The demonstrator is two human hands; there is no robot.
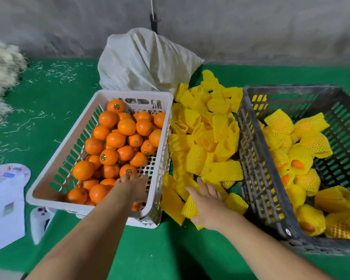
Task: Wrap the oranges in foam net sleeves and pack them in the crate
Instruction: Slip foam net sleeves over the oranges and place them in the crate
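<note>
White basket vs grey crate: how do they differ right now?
The white basket holds bare oranges; the grey crate holds oranges in yellow foam sleeves. The basket is heaped; the crate's floor still shows. The left hand reaches into the basket, none into the crate. Both are slotted plastic.

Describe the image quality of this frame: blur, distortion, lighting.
Head view: wide-angle bending bows the dark crate and white basket edges; left hand is motion-blurred over the oranges; lighting is even and soft, without glare; corners look smeared.
</note>
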